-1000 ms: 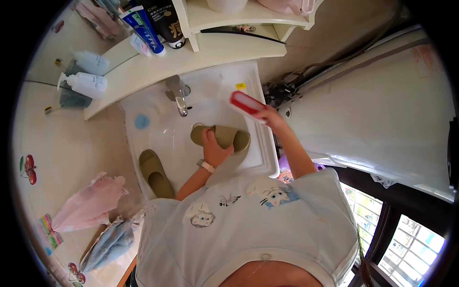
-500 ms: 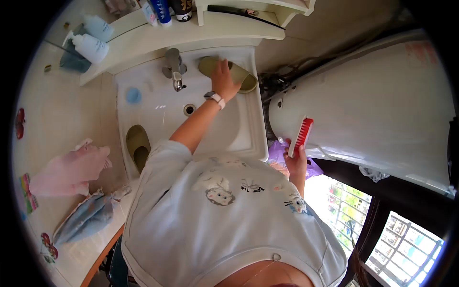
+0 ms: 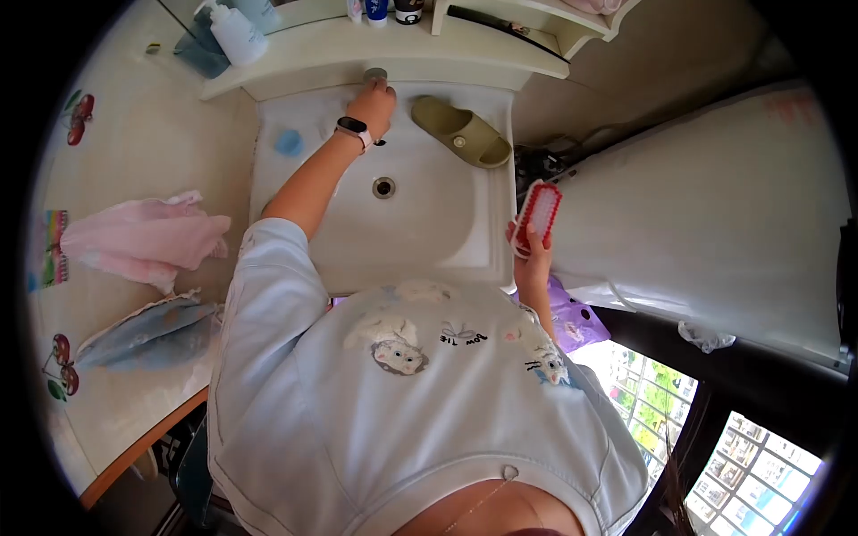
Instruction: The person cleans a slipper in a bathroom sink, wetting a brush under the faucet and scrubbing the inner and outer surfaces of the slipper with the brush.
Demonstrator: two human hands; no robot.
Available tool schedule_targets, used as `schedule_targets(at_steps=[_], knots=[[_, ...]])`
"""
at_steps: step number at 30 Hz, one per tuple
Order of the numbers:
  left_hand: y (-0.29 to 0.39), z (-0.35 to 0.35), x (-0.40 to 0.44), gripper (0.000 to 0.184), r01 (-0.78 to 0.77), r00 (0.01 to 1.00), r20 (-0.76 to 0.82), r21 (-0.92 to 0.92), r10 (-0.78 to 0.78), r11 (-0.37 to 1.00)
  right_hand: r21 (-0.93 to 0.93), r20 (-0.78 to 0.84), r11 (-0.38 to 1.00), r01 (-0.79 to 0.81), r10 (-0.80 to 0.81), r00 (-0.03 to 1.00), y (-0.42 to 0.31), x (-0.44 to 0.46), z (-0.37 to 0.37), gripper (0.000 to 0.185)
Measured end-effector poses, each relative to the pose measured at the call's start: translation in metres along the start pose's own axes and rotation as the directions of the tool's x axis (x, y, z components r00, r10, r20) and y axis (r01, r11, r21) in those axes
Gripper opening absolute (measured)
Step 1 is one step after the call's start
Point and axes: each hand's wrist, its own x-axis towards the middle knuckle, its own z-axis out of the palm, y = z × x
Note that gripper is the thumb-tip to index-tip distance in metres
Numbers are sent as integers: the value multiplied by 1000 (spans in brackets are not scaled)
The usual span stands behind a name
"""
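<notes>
The left hand [image 3: 373,107] grips the faucet [image 3: 375,73] at the sink's [image 3: 402,234] back; the right hand [image 3: 534,253] grasps a brush [image 3: 540,211] by its right edge. A slipper [image 3: 454,126] lies back right.

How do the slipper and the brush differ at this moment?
The slipper is olive green, while the brush is red and white. The slipper looks smooth, but the brush has bristles. The slipper rests on the sink, whereas the brush is held in the right hand. Both are longer than wide.

Faucet [image 3: 375,74] mostly behind left hand [image 3: 372,107]
</notes>
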Motion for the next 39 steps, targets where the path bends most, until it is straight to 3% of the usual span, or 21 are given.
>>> schedule_targets(at_steps=[1,6,8,9,11,13,14,15,16,17,18,20,22,25,27,28,31,32,35,39], knots=[[2,-5,1,35,53,997,61,-50,-50,997,-9,42,1000,-23,24,999,0,0,5,39],[-12,-9,11,38,-21,1000,19,-98,23,995,-93,176,995,-26,42,984,12,15,26,39],[-16,-13,8,47,-51,999,-12,-284,50,958,-29,303,989,-142,144,942,19,19,37,40],[-20,-13,3,47,-54,999,-14,-285,52,957,-51,330,984,-168,175,928,24,23,43,39],[-36,-8,-18,54,-191,890,-450,-523,-79,831,-41,353,969,-246,244,903,33,25,53,39],[-80,31,-47,64,-10,712,-563,-607,-421,795,-55,347,938,-343,340,874,38,22,61,44],[-98,48,-63,69,294,611,-500,-577,-614,762,-56,345,936,-347,344,873,43,21,60,44],[-111,56,-80,74,571,450,-453,-516,-769,638,-28,346,915,-403,387,855,51,22,56,43],[-117,53,-93,86,757,357,-251,-488,-900,436,-2,348,890,-456,428,834,58,21,53,41],[-123,48,-102,93,877,333,-32,-356,-943,322,-4,300,873,-488,466,832,64,21,50,40],[-130,53,-108,93,880,329,-29,-352,-944,318,-5,297,870,-493,472,830,72,20,50,40],[-144,74,-118,94,867,460,-53,-189,-886,462,27,253,840,-542,518,817,91,20,52,41],[-159,87,-114,94,867,461,-73,-178,-884,466,77,268,788,-611,574,774,101,26,63,39],[-182,109,-112,89,852,491,26,-223,-871,474,190,399,648,-738,636,661,116,34,85,37],[-196,124,-118,79,731,630,11,-346,-777,588,179,472,647,-741,604,642,129,47,91,38],[-188,117,-119,79,736,628,17,-339,-778,586,173,549,652,-738,559,622,135,53,96,40],[-149,87,-125,67,399,793,-243,-485,-558,778,142,487,627,-766,629,606,157,73,111,39],[-140,80,-129,67,397,801,-235,-480,-550,783,140,459,592,-793,671,582,166,77,115,39],[-105,58,-140,63,189,881,-282,-524,-379,831,128,465,565,-815,692,552,184,87,134,40],[-72,32,-149,62,167,877,-284,-576,-388,800,83,439,550,-831,729,526,189,88,139,40]])
